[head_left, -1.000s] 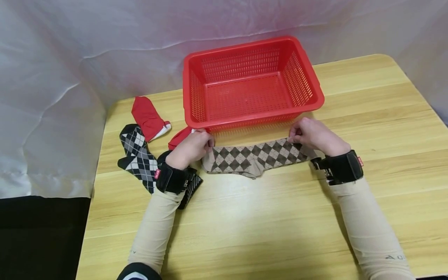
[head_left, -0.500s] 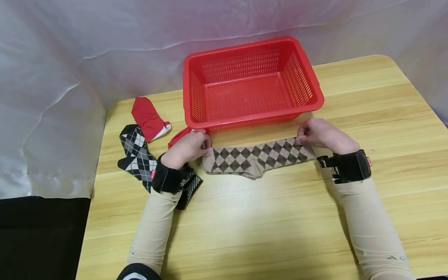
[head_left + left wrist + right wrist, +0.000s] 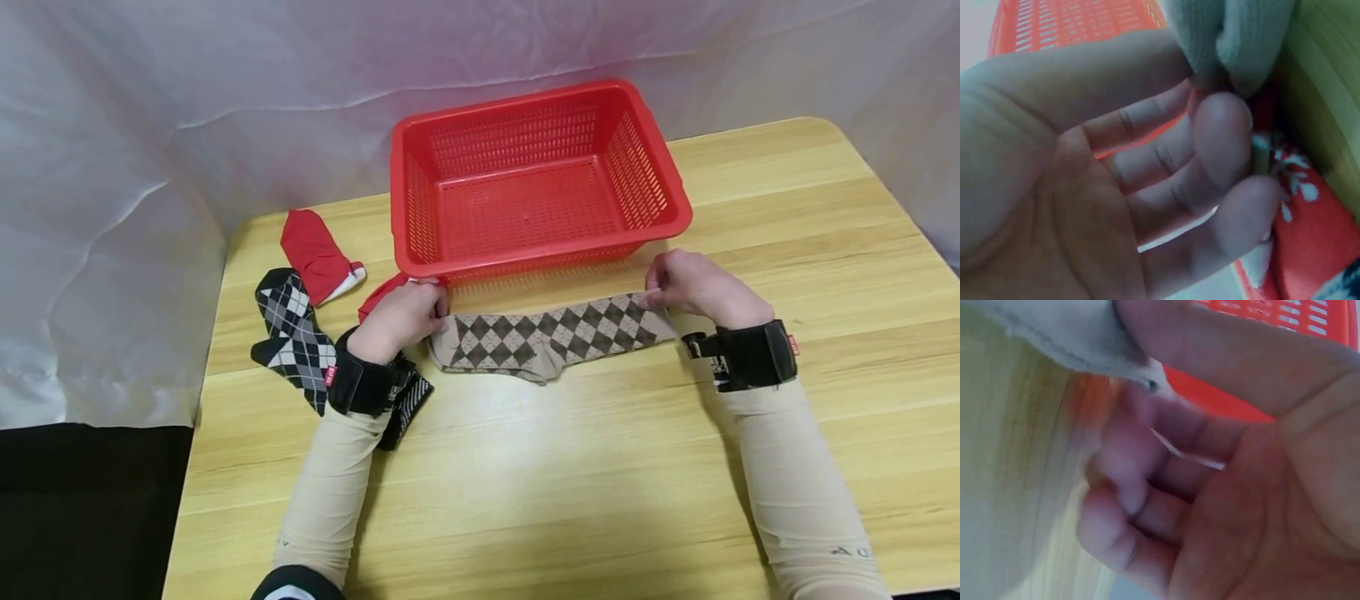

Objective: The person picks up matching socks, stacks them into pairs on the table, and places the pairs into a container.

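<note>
A beige sock (image 3: pixel 555 333) with dark brown diamonds lies stretched sideways across the table in the head view, its heel bulging toward me. My left hand (image 3: pixel 401 321) pinches its toe end at the upper corner. In the left wrist view, pale ribbed fabric (image 3: pixel 1235 37) in two rounded folds comes out by the thumb. At the opposite end, my right hand (image 3: pixel 693 287) pinches the cuff's upper corner between thumb and forefinger. The cuff edge (image 3: pixel 1085 344) hangs from the thumb in the right wrist view, the other fingers loosely curled beneath.
A red plastic basket (image 3: pixel 540 250) stands just beyond the sock. Left of it lie a red sock (image 3: pixel 315 258) with white trim and a black-grey argyle sock (image 3: pixel 300 354). Another red piece (image 3: pixel 381 296) and a black striped piece (image 3: pixel 408 408) are partly hidden by my left hand and wrist.
My right hand has slid right along the sock's upper edge to the cuff corner. My left hand has shifted slightly left at the toe. The sock lies nearly as before.
</note>
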The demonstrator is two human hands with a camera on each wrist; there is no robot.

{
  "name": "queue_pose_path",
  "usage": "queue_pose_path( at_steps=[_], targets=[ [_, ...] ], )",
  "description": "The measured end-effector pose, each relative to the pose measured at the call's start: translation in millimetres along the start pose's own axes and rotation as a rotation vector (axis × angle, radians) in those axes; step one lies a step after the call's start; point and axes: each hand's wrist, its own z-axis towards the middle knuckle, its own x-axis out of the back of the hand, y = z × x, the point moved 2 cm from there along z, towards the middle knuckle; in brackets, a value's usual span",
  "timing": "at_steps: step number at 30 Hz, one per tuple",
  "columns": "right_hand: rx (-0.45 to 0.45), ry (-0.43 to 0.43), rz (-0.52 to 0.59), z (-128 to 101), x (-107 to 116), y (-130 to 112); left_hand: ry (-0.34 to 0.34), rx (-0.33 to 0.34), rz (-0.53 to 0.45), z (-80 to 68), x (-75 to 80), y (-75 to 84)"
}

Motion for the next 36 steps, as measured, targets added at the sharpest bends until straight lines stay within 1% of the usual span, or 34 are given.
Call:
queue_pose_path(
  at_steps=[3, 5, 7, 8, 9, 11, 15, 17, 20, 24, 26, 29, 33, 36],
  targets=[
    [0.01, 0.035, -0.033, -1.8, -0.6, -4.0, 0.017, 0.029, 0.039, -1.7, 0.4, 3.3],
    [0.037, 0.058, -0.059, -2.1, -2.4, -9.2, 0.028, 0.039, 0.086, -2.8, 0.9, 6.9],
    [0.076, 0.068, -0.079, -1.7, -4.8, -16.1, 0.023, 0.038, 0.123, -4.1, 0.7, 11.7],
    [0.099, 0.066, -0.087, -1.3, -6.4, -19.7, 0.014, 0.027, 0.133, -4.4, 0.1, 14.5],
    [0.119, 0.059, -0.093, -1.0, -8.0, -24.1, 0.004, 0.006, 0.14, -4.7, -0.5, 17.5],
    [0.155, 0.035, -0.105, -0.8, -12.2, -32.2, -0.018, -0.066, 0.136, -4.7, -2.6, 24.5],
    [0.201, -0.027, -0.106, -1.3, -24.1, -50.8, -0.082, -0.223, 0.063, -2.5, -10.6, 38.8],
    [0.221, -0.056, -0.103, -2.1, -31.7, -60.4, -0.116, -0.273, 0.04, -0.9, -16.2, 45.2],
    [0.231, -0.106, -0.125, -3.5, -43.6, -75.2, -0.167, -0.294, 0.04, 0.9, -24.3, 52.3],
    [0.204, -0.163, -0.206, -7.4, -56.1, -89.5, -0.193, -0.273, 0.055, 1.7, -29.2, 56.4],
    [0.201, -0.167, -0.233, -9.2, -59.7, -92.9, -0.185, -0.265, 0.066, 1.5, -29.0, 56.8],
    [0.224, -0.14, -0.236, -10.5, -61.7, -94.2, -0.155, -0.278, 0.083, 1.3, -27.9, 56.6],
    [0.249, -0.09, -0.235, -9.6, -60.2, -91.6, -0.089, -0.319, 0.093, 1.9, -26.5, 54.7],
    [0.255, -0.067, -0.247, -7.8, -58.3, -88.9, -0.052, -0.354, 0.068, 2.6, -25.8, 52.2]
  ],
)
